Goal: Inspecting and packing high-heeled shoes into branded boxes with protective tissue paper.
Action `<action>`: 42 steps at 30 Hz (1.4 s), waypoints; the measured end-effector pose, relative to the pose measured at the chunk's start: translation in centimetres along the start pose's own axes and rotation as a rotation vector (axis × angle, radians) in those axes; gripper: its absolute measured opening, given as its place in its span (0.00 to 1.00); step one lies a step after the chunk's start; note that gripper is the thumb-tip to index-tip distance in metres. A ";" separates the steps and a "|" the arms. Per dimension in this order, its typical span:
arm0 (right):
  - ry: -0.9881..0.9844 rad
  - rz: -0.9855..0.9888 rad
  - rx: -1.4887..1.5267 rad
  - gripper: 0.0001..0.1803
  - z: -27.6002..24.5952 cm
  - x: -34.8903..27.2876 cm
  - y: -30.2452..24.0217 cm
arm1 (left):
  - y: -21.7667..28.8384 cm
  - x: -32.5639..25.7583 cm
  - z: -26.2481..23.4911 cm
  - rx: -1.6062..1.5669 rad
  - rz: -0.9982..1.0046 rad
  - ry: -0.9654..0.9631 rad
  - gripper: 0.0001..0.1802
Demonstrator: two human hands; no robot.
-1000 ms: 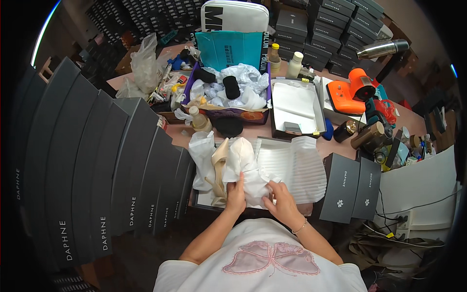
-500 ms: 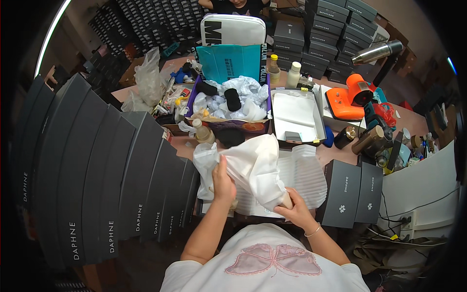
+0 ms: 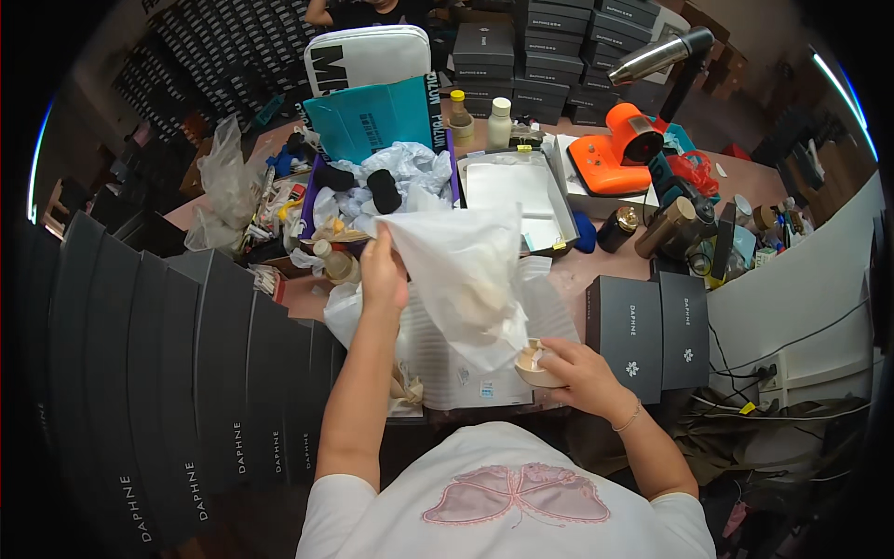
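My left hand pinches the upper left edge of a thin white bag and holds it up over the table. In my right hand is a beige shoe, gripped by the end that sticks out of the bag's lower right corner. The rest of the shoe is hidden, with only a faint beige shape showing through the cloth. Below lies a ribbed white foam sheet with small stickers. Beside my left forearm is another beige item, mostly covered, and a white plastic wrapping.
Dark grey shoe boxes stand in a row at the left, and two more at the right. Behind the bag are a purple box of crumpled paper and a tray with white sheets. An orange device stands far right. A person sits opposite.
The white bag is lifted and spread, its upper edge drawn up by my left hand. More of the beige shoe shows at my right hand. The whole view has shifted.
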State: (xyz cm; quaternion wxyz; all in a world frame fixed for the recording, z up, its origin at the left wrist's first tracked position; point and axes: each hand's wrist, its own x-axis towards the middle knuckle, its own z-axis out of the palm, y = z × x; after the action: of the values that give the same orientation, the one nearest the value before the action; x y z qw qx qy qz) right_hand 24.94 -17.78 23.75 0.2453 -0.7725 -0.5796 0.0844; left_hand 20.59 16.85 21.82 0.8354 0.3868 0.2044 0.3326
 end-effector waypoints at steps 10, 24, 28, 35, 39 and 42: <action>0.363 0.734 0.471 0.25 2.5 -0.4 5.5 | -11.9 -12.0 -1.7 1.266 0.214 -0.684 0.30; 0.188 -0.087 -0.018 0.30 5.5 6.0 0.8 | -7.7 -16.5 -8.9 -0.233 -1.124 -0.249 0.28; 0.138 -0.133 0.008 0.18 8.6 8.4 -0.8 | -6.6 -18.7 -4.6 -0.132 -0.884 -0.031 0.21; 0.048 -0.107 -0.123 0.11 13.3 9.2 -2.1 | -8.7 -21.4 -5.3 -0.267 -0.687 0.253 0.23; 0.009 -0.079 0.108 0.12 13.2 9.0 -2.0 | -9.0 -21.8 -5.2 -0.032 -0.520 0.185 0.34; 0.099 -0.115 0.179 0.18 12.5 7.7 -2.3 | -7.6 -20.4 -5.2 0.054 -0.477 0.108 0.38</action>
State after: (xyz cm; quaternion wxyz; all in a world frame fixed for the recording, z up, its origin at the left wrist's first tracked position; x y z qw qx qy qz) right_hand 20.19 -6.58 15.21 0.3460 -0.7162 -0.6003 0.0835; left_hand 6.28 1.28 14.39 0.8676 0.3314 0.3431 0.1405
